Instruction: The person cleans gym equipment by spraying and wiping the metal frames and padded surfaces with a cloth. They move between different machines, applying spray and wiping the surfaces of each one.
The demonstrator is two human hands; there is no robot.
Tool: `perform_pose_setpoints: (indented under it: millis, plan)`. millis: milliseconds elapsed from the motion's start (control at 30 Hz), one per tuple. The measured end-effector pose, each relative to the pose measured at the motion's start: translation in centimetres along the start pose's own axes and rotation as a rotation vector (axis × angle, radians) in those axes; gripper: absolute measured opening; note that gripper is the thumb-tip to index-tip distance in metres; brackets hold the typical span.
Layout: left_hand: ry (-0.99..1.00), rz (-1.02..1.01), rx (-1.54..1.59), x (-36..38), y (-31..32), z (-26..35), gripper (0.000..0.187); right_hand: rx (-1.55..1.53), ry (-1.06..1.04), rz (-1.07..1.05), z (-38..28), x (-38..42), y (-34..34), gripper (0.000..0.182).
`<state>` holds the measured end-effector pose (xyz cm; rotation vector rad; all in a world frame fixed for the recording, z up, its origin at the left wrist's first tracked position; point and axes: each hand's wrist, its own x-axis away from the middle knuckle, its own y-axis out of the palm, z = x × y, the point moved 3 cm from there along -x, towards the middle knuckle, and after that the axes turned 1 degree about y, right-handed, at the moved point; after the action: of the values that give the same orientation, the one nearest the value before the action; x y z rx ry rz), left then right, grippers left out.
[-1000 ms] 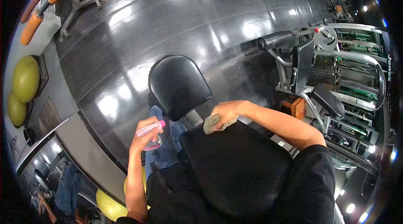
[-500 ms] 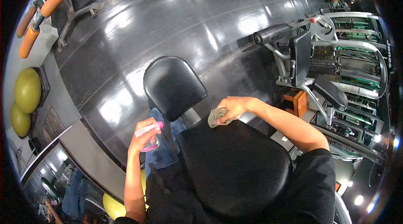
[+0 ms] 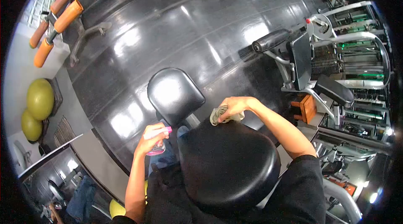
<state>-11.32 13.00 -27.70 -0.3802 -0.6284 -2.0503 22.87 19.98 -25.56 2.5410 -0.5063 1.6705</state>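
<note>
My left hand (image 3: 151, 139) is wrapped round a clear spray bottle (image 3: 157, 150) with a pink nozzle, held left of the near black pad. A crumpled grey-green cloth (image 3: 219, 115) is gripped in my right hand (image 3: 235, 108), at the far edge of that large padded backrest (image 3: 231, 161). The cloth appears to touch the pad's edge; part of it is hidden by my fingers. Beyond lies a smaller black padded seat (image 3: 174, 94), joined by a metal post (image 3: 193, 121), with neither hand on it.
Several weight machines, one with a black roller pad (image 3: 270, 41), line the right. A wooden block (image 3: 305, 108) stands by them. Green exercise balls (image 3: 40, 98) and orange-grip handles (image 3: 69, 15) are at left. A mirror (image 3: 63, 182) sits lower left; dark glossy floor (image 3: 168, 31) stretches ahead.
The view has shifted, so the surroundings sit lower and slightly right. My left hand with the spray bottle appears a little further right. The right hand still holds the cloth at the pad's edge.
</note>
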Motion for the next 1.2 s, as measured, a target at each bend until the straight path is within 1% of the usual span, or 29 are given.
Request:
perform_pose_setpoints:
  millis: [33, 67, 100, 167, 233, 333, 367, 433, 467, 600, 667, 700, 733, 767, 833, 867, 900, 1033, 1100, 1133, 1200]
  plan:
    - [0.013, -0.007, 0.005, 0.1, 0.2, 0.4, 0.017, 0.034, -0.023, -0.102, -1.4, 1.4, -0.3, 0.041]
    - [0.026, -0.012, 0.010, 0.2, 0.5, 0.8, 0.017, -0.039, -0.001, -0.146, -3.2, 3.4, -0.7, 0.044]
    - [0.034, -0.016, -0.008, 0.3, 0.6, 1.1, 0.017, -0.043, -0.012, -0.130, -3.9, 4.8, -1.1, 0.044]
    - [0.093, -0.023, 0.011, 0.6, 0.9, 1.6, 0.017, 0.006, -0.128, -0.210, -5.3, 7.2, -1.8, 0.052]
    - [0.100, -0.018, -0.022, 1.2, 1.6, 2.8, 0.018, 0.010, -0.138, -0.208, -6.2, 9.7, -2.5, 0.051]
    - [0.138, 0.018, -0.065, 1.8, 2.1, 4.4, 0.020, -0.037, -0.253, -0.020, -7.7, 13.5, -3.5, 0.049]
    - [0.158, 0.021, -0.078, 2.1, 2.4, 5.0, 0.020, -0.024, -0.263, -0.002, -7.9, 14.0, -3.8, 0.049]
    - [0.169, 0.076, -0.036, 2.7, 2.7, 6.3, 0.022, 0.007, -0.339, 0.149, -8.7, 15.1, -4.7, 0.050]
    - [0.196, 0.086, -0.015, 2.9, 2.6, 6.5, 0.023, 0.023, -0.307, 0.170, -9.1, 15.5, -4.9, 0.051]
    - [0.265, 0.118, -0.046, 3.9, 2.1, 8.7, 0.023, 0.110, -0.343, 0.305, -12.6, 19.1, -5.3, 0.050]
    - [0.348, 0.134, -0.058, 4.7, 1.2, 10.2, 0.030, 0.170, -0.356, 0.368, -14.9, 20.6, -5.3, 0.048]
    - [0.368, 0.138, -0.060, 5.0, 0.5, 10.7, 0.030, 0.214, -0.363, 0.411, -16.3, 21.2, -5.3, 0.047]
    - [0.434, 0.148, -0.074, 5.6, -0.5, 11.3, 0.031, 0.235, -0.379, 0.433, -18.0, 21.7, -5.2, 0.045]
    - [0.497, 0.158, -0.087, 6.3, -1.6, 11.8, 0.032, 0.247, -0.382, 0.439, -19.5, 21.6, -5.2, 0.045]
    - [0.505, 0.193, -0.086, 8.4, -2.9, 13.6, 0.032, 0.280, -0.336, 0.448, -22.4, 21.3, -5.2, 0.045]
    - [0.526, 0.216, -0.032, 9.4, -4.2, 14.3, 0.026, 0.254, -0.346, 0.436, -24.2, 20.5, -5.1, 0.045]
    - [0.548, 0.242, 0.023, 10.2, -5.5, 14.9, 0.021, 0.276, -0.346, 0.438, -25.8, 19.3, -5.3, 0.045]
    - [0.607, 0.308, 0.030, 13.5, -11.3, 16.3, 0.019, 0.387, -0.391, 0.396, -32.2, 13.4, -5.8, 0.045]
    - [0.593, 0.380, -0.079, 14.7, -14.2, 16.4, 0.016, 0.361, -0.417, 0.398, -35.2, 10.7, -5.8, 0.048]
    - [0.567, 0.404, -0.065, 15.6, -15.3, 16.9, 0.013, 0.346, -0.428, 0.400, -36.6, 9.5, -5.7, 0.048]
    - [0.597, 0.431, -0.072, 16.6, -18.1, 16.8, 0.013, 0.330, -0.430, 0.391, -38.9, 7.5, -5.3, 0.048]
